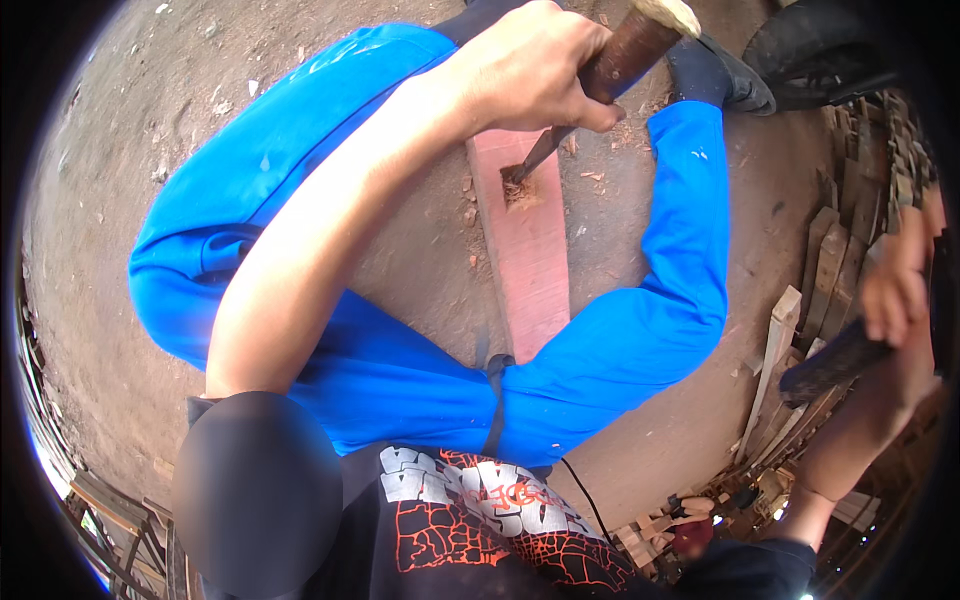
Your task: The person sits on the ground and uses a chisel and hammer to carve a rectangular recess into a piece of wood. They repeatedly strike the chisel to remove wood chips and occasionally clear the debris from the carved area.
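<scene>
My left hand (535, 70) is wrapped around the brown handle of a chisel (628, 60), whose top end is pale and battered. The chisel leans, its blade tip down in a rectangular hole (515, 185) cut in a pinkish wooden beam (530, 260). Wood shavings lie in and around the hole. Stretching between my legs, the beam rests on the ground, its near end beneath my thigh. Off to the right, my right hand (895, 295) is raised and closed around a dark, thick striking tool (835, 362). That tool is blurred and partly cut off by the picture's rim.
My bent legs in blue trousers (690, 210) flank the beam on a dirt floor (400, 250) strewn with chips. Stacked wood offcuts (820, 265) line the right side. A black tyre (820, 50) sits at the far right, near my shoe (735, 80). Wooden framing (115, 510) stands at lower left.
</scene>
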Demonstrator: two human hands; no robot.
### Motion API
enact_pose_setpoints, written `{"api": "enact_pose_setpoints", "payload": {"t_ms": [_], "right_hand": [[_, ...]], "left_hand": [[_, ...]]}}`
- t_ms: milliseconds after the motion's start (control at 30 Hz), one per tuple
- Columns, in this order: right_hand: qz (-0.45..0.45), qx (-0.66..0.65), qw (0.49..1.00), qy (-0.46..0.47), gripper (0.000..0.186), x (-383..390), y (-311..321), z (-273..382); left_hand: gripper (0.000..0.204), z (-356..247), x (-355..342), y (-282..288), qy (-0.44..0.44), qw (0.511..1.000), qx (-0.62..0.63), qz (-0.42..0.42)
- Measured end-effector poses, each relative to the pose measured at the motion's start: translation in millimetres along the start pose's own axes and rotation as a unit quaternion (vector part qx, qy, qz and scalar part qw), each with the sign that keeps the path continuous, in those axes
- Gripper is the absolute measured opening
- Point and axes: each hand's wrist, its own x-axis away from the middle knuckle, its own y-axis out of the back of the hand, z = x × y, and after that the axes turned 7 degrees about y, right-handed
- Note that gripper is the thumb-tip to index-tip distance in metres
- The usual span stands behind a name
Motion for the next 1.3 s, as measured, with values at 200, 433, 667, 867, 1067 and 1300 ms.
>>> {"api": "enact_pose_setpoints", "payload": {"t_ms": [200, 433, 667, 867, 1067, 1300], "right_hand": [[-0.255, 0.130, 0.945, -0.157, 0.043, -13.5, -63.3, -17.8], [-0.330, 0.004, 0.941, -0.080, 0.044, 49.8, -47.5, -63.9], [-0.251, -0.037, 0.944, -0.212, 0.043, 91.4, -78.2, -176.4], [-0.281, -0.164, 0.911, -0.252, 0.044, 124.4, -149.9, -281.6], [-0.295, -0.324, 0.866, -0.244, 0.043, 127.3, -200.3, -329.0], [-0.271, -0.345, 0.876, -0.200, 0.043, 123.5, -191.3, -341.2]], "left_hand": [[0.031, 10.8, 4.9, -4.3, 0.019, 1.000, -0.001, -0.015], [0.027, 10.5, 23.2, 3.0, 0.151, 0.976, 0.121, -0.096], [0.019, -10.3, 39.3, 28.7, 0.084, 0.965, 0.195, -0.154], [0.024, -18.4, 66.1, -17.7, 0.028, 0.993, -0.028, -0.110], [0.014, -34.1, 74.1, -33.5, 0.099, 0.984, 0.055, -0.140], [0.015, -47.6, 82.9, -24.8, 0.098, 0.972, -0.016, -0.213]]}}
